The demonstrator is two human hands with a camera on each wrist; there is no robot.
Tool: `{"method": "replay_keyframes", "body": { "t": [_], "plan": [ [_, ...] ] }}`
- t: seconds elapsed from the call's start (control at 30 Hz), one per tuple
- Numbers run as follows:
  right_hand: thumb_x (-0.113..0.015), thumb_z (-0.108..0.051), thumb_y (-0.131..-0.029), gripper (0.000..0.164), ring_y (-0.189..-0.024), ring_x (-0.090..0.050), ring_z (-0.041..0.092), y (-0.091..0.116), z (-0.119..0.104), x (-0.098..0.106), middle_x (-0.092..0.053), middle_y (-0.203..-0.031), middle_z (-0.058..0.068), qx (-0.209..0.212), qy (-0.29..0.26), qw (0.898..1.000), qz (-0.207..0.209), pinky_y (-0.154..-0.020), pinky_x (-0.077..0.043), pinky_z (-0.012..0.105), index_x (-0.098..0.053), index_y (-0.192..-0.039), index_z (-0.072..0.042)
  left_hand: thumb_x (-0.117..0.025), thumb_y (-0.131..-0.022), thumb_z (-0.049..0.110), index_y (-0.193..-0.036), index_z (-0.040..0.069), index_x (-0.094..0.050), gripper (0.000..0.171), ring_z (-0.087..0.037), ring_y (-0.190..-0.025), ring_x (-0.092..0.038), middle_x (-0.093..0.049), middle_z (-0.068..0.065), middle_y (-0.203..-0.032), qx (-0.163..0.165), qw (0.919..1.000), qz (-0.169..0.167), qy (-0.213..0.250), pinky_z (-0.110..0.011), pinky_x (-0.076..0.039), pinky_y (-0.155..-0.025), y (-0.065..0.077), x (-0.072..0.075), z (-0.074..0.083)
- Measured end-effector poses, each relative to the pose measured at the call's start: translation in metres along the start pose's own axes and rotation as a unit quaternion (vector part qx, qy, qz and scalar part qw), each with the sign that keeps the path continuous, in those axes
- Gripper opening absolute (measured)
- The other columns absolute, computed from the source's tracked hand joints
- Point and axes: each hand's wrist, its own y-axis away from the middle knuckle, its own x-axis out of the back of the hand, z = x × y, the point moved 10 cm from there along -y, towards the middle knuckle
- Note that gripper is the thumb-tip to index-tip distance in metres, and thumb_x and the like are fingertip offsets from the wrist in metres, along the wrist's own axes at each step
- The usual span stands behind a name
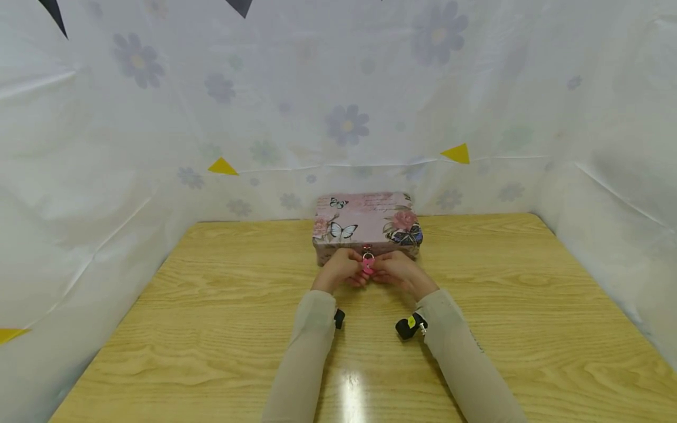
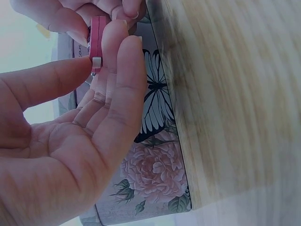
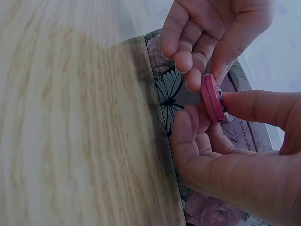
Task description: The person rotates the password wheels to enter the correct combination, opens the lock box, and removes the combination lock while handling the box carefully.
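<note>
A small pink padlock [image 1: 368, 265] hangs at the front of a pink metal box [image 1: 365, 218] printed with butterflies and roses. The padlock's shackle is up at the box's metal clasp [image 1: 367, 248]; whether it is locked I cannot tell. My left hand [image 1: 338, 271] pinches one side of the padlock between thumb and fingers. From the other side my right hand [image 1: 403, 274] grips it as well, its thumb on the face and its fingers behind, as the right wrist view shows. The box lid looks closed. Both hands partly hide the box's front.
The box stands at the back of a wooden table [image 1: 222, 329], close to a white flowered curtain [image 1: 296, 106]. Black wrist devices [image 1: 407, 328] are strapped on near the sleeves. Yellow triangles [image 1: 457, 154] mark the curtain.
</note>
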Motion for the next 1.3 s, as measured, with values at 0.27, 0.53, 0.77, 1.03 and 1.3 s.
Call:
{"method": "replay_keyframes", "body": {
  "t": [0.27, 0.53, 0.77, 1.03, 1.3],
  "plan": [
    [-0.046, 0.002, -0.094, 0.036, -0.08, -0.061, 0.011, -0.0018, 0.001, 0.0006, -0.062, -0.09, 0.006, 0.006, -0.003, 1.0, 0.001, -0.089, -0.051, 0.034, -0.044, -0.122, 0.025, -0.048, -0.095, -0.002, -0.115, -0.009, -0.049, 0.021, -0.022, -0.065, -0.063, -0.065, -0.032, -0.099, 0.002, 0.9999, -0.01, -0.006, -0.044, -0.056, -0.077, -0.0002, -0.0017, 0.0002],
    [-0.048, -0.003, -0.097, 0.031, -0.076, -0.062, 0.01, -0.0033, 0.0034, 0.0013, -0.064, -0.081, 0.0, -0.007, -0.007, 1.0, 0.006, -0.085, -0.052, 0.032, -0.051, -0.118, 0.02, -0.049, -0.093, -0.005, -0.107, -0.007, -0.052, 0.014, -0.024, -0.066, -0.067, -0.067, -0.022, -0.082, -0.004, 1.0, -0.006, 0.002, -0.038, -0.057, -0.069, -0.0031, -0.0005, -0.0014],
    [-0.05, -0.003, -0.096, 0.034, -0.079, -0.063, 0.011, -0.0028, 0.0025, -0.0019, -0.067, -0.084, 0.003, 0.007, -0.018, 1.0, 0.001, -0.089, -0.051, 0.033, -0.05, -0.12, 0.022, -0.048, -0.095, -0.003, -0.108, -0.007, -0.051, 0.014, -0.02, -0.063, -0.063, -0.066, -0.021, -0.083, -0.001, 1.0, -0.005, -0.001, -0.04, -0.057, -0.072, -0.0002, -0.0004, 0.0006],
    [-0.049, -0.003, -0.097, 0.026, -0.077, -0.061, 0.01, -0.005, 0.0034, -0.0025, -0.063, -0.085, 0.004, 0.014, -0.007, 1.0, 0.003, -0.081, -0.053, 0.027, -0.052, -0.112, 0.018, -0.048, -0.094, -0.003, -0.105, -0.005, -0.051, 0.012, -0.019, -0.061, -0.061, -0.063, -0.015, -0.076, 0.001, 1.0, -0.006, 0.005, -0.038, -0.057, -0.07, -0.0003, -0.0007, 0.0002],
    [-0.048, -0.004, -0.098, 0.016, -0.077, -0.06, 0.011, -0.0055, 0.0012, -0.0038, -0.06, -0.086, 0.005, 0.019, 0.003, 1.0, 0.004, -0.083, -0.053, 0.031, -0.055, -0.102, 0.01, -0.048, -0.094, -0.005, -0.104, -0.006, -0.052, 0.012, -0.02, -0.061, -0.061, -0.064, -0.018, -0.079, -0.003, 1.0, -0.004, 0.004, -0.039, -0.057, -0.071, 0.0009, -0.0003, 0.0016]
  ]
}}
